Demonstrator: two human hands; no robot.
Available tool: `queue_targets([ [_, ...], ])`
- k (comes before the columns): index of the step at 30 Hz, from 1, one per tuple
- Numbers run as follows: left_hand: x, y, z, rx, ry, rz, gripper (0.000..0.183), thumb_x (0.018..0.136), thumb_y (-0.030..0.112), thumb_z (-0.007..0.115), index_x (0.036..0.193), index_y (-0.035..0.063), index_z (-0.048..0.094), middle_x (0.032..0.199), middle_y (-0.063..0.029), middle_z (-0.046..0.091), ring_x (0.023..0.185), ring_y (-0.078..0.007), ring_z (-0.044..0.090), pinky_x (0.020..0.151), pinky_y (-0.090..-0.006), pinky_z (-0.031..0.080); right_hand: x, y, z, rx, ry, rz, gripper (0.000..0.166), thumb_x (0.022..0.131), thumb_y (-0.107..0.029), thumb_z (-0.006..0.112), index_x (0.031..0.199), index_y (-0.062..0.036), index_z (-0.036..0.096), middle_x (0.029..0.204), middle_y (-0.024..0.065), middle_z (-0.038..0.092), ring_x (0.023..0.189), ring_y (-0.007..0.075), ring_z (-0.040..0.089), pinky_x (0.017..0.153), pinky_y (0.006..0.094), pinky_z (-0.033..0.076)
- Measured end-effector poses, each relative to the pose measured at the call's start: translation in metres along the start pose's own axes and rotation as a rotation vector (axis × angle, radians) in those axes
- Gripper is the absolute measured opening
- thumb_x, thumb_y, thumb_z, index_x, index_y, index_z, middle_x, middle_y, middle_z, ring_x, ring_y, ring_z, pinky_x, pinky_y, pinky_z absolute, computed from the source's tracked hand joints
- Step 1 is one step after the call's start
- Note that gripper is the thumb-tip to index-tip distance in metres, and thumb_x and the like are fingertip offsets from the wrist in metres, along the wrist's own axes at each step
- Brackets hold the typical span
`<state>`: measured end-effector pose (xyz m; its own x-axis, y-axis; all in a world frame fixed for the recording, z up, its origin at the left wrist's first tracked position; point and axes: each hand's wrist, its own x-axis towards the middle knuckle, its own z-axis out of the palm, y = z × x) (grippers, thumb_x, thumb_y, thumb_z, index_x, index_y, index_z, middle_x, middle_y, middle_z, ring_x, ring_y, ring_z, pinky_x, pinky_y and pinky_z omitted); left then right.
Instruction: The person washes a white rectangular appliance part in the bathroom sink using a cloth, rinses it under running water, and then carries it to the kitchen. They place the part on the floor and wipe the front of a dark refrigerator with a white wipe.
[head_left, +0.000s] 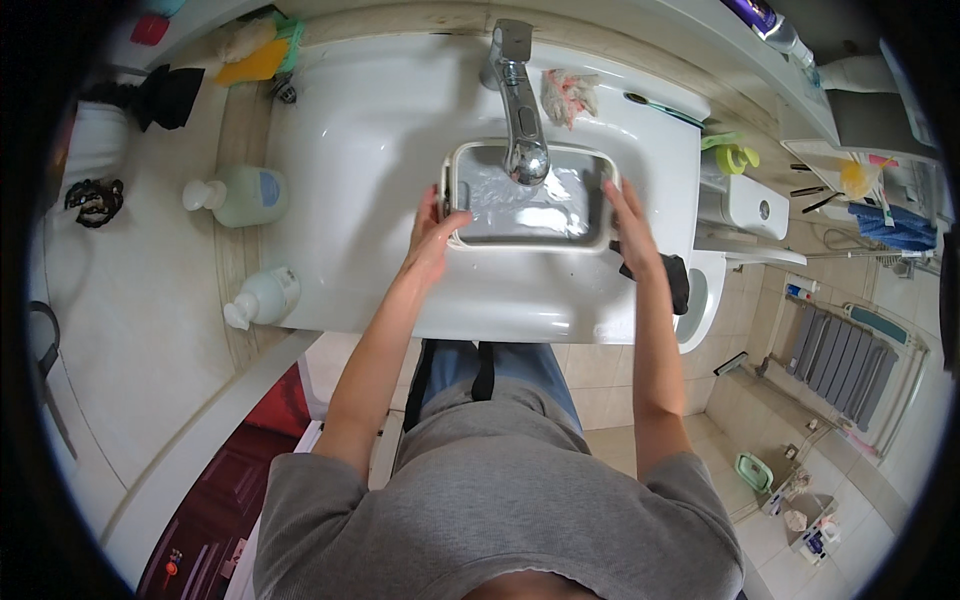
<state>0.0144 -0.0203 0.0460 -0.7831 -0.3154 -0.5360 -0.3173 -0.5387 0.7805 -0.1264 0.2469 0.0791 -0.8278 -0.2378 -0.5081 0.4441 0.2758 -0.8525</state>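
Observation:
A rectangular grey basin with a pale rim (540, 247) stands in the white washbasin (360, 187) under the chrome faucet (523, 112). Clear water with bright reflections fills part of it, and the spout covers some of its far side. My left hand (433, 238) grips its left end, thumb over the near left corner of the rim. At the opposite end, my right hand (634, 225) holds the right rim, its fingertips near the upper corner. A black cloth (675, 283) lies on the washbasin's edge, partly behind my right wrist.
Two pump bottles, one greenish (247, 196) and one white (266, 296), stand along the left edge. Behind the faucet's right side lie a pink-and-white scrubber (570, 97) and a toothbrush (667, 110). A toilet (739, 206) is close on the right.

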Motion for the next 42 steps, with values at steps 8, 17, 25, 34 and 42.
queue_targets([
  [8,-0.036,-0.014,0.011,0.165,0.122,0.372,0.077,0.071,-0.004,0.069,0.133,0.0037,0.025,0.121,-0.0108,0.043,0.111,-0.0187,0.047,0.094,-0.0317,0.041,0.007,0.069,0.139,0.63,-0.083,0.25,0.057,0.09,-0.029,0.062,0.136,-0.0051,0.037,0.122,0.0098,0.053,0.109,0.0238,0.053,0.09,0.0368,0.047],
  [17,-0.092,0.012,-0.03,-0.032,0.051,0.085,0.072,0.083,0.014,0.066,0.143,0.0052,0.026,0.133,-0.0093,0.044,0.124,-0.0233,0.043,0.103,-0.0402,0.038,0.018,0.077,0.152,0.107,-0.049,0.016,0.042,0.096,-0.039,0.053,0.105,0.0004,0.062,0.091,0.0026,0.061,0.085,0.0107,0.051,0.078,0.0273,0.043],
  [25,-0.098,0.012,-0.029,-0.171,0.162,-0.085,0.054,0.085,0.0,0.061,0.135,0.008,0.04,0.126,-0.0086,0.051,0.117,-0.0269,0.051,0.096,-0.0491,0.045,0.044,0.053,0.138,0.497,-0.281,0.281,0.031,0.095,-0.028,0.054,0.107,-0.0016,0.063,0.096,0.0064,0.065,0.078,0.0146,0.062,0.074,0.0289,0.051],
  [34,-0.101,-0.002,-0.047,-0.124,0.225,-0.092,0.06,0.085,0.002,0.063,0.139,0.0064,0.036,0.128,-0.0101,0.048,0.116,-0.0229,0.048,0.098,-0.0404,0.042,0.041,0.087,0.139,-0.102,-0.242,0.158,0.058,0.097,-0.038,0.047,0.14,0.0001,0.034,0.116,0.0189,0.057,0.099,0.029,0.058,0.087,0.0351,0.047],
  [42,-0.078,-0.025,0.005,0.195,0.073,0.078,0.06,0.086,0.004,0.061,0.14,-0.0004,0.034,0.13,-0.011,0.049,0.116,-0.0203,0.048,0.099,-0.0331,0.039,-0.033,0.028,0.1,0.172,-0.18,0.076,0.074,0.095,-0.055,0.043,0.152,-0.0182,0.015,0.148,0.0133,0.035,0.128,0.0257,0.043,0.104,0.0396,0.035],
])
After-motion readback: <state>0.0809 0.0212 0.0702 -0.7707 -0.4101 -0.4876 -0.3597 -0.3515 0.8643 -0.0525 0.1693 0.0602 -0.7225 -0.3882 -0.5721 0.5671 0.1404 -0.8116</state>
